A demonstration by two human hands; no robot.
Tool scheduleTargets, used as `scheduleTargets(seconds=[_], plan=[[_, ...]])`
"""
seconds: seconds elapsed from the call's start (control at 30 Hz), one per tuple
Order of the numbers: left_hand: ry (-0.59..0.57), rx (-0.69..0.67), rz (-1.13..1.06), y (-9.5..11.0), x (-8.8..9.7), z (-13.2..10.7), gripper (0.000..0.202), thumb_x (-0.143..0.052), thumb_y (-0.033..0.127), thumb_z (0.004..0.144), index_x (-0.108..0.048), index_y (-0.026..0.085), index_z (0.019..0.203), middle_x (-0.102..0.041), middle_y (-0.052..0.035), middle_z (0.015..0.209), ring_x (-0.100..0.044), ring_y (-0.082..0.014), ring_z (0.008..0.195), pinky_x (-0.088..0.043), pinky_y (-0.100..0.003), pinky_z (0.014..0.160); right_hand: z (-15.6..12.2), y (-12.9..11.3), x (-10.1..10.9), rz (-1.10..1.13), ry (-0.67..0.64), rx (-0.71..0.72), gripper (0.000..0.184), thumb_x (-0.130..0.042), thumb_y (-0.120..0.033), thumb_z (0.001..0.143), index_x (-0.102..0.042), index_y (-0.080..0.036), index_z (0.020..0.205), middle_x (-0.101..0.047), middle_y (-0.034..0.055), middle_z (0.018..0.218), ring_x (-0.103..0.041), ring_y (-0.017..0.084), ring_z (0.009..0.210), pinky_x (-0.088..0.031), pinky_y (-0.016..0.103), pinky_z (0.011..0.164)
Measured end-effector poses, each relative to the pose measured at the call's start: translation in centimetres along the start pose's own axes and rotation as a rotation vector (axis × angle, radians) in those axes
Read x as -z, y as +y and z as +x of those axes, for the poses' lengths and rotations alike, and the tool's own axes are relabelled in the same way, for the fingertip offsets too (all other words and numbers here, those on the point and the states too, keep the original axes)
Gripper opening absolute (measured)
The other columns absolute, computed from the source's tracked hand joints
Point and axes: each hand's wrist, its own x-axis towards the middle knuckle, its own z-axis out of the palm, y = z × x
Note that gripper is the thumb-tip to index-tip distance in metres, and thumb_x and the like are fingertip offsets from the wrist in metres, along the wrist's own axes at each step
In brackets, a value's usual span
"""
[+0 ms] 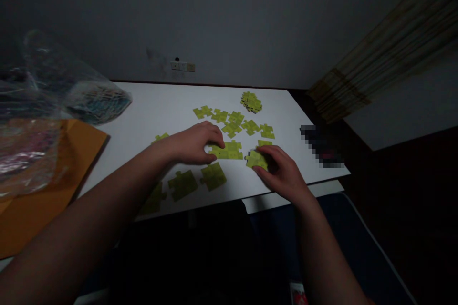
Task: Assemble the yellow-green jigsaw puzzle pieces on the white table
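Observation:
Yellow-green puzzle pieces lie scattered on a white table [161,105]. My left hand [195,142] rests palm down with curled fingers pressing on a joined pair of pieces [229,151]. My right hand [282,171] pinches a single puzzle piece [255,158] just right of that pair. Two larger pieces [196,181] lie nearer the front edge under my left forearm. A row of several loose pieces [234,121] sits behind the hands, and a small stack of pieces [251,101] lies at the back.
A clear plastic bag [53,95] and an orange envelope [46,186] cover the table's left side. A dark blurred object [322,150] sits near the right edge. A wall stands behind the table; a striped curtain [386,62] hangs at right.

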Motion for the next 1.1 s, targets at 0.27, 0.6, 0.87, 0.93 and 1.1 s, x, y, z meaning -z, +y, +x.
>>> scheduleTargets(seconds=[0.27, 0.6, 0.87, 0.93, 1.1], plan=[[0.021, 0.032, 0.011, 0.4, 0.1, 0.0, 0.051, -0.079, 0.035, 0.082, -0.079, 0.031, 0.133, -0.077, -0.0097, 0.136, -0.067, -0.0328, 0.132, -0.047, -0.053, 0.122, -0.3, -1.2, -1.1, -0.184, 0.081, -0.041, 0.032, -0.07, -0.037, 0.103, -0.071, -0.026, 0.133, -0.077, 0.0139, 0.122, -0.071, 0.035, 0.113, -0.061, 0.059, 0.099], [0.165, 0.133, 0.084, -1.5, 1.0, -0.9, 0.052, -0.061, 0.033, 0.099, -0.07, 0.027, 0.149, -0.072, -0.0125, 0.147, -0.063, -0.0313, 0.139, -0.047, -0.053, 0.125, -0.3, -1.3, -0.9, -0.198, 0.02, 0.058, 0.027, -0.067, -0.025, 0.1, -0.075, -0.027, 0.126, -0.073, 0.012, 0.124, -0.066, 0.036, 0.118, -0.058, 0.061, 0.1], [0.124, 0.273, 0.167, -3.5, 3.0, -2.1, 0.054, -0.06, 0.042, 0.103, -0.071, 0.025, 0.153, -0.064, -0.0157, 0.159, -0.056, -0.0368, 0.148, -0.041, -0.058, 0.128, -0.3, -1.2, -0.7, -0.221, 0.055, 0.07, 0.03, -0.068, -0.033, 0.104, -0.076, -0.028, 0.132, -0.074, 0.0137, 0.138, -0.066, 0.04, 0.129, -0.055, 0.069, 0.108], [0.054, 0.331, 0.188, -3.5, 2.5, -2.3, 0.072, -0.061, 0.059, 0.105, -0.055, 0.027, 0.168, -0.046, -0.0169, 0.177, -0.041, -0.0421, 0.163, -0.032, -0.061, 0.133, -0.2, -1.0, -0.6, -0.257, 0.0, 0.097, 0.037, -0.069, -0.038, 0.105, -0.073, -0.029, 0.14, -0.07, 0.0133, 0.151, -0.062, 0.042, 0.14, -0.053, 0.072, 0.113], [-0.028, 0.52, 0.265, -3.4, 0.6, -1.8, 0.095, -0.05, 0.075, 0.107, -0.02, 0.028, 0.184, -0.008, -0.0189, 0.192, -0.004, -0.0502, 0.176, -0.016, -0.068, 0.137, -0.1, -0.6, -1.0, -0.323, -0.051, 0.084, 0.041, -0.065, -0.04, 0.107, -0.071, -0.03, 0.146, -0.068, 0.0138, 0.158, -0.062, 0.044, 0.146, -0.054, 0.074, 0.112]])
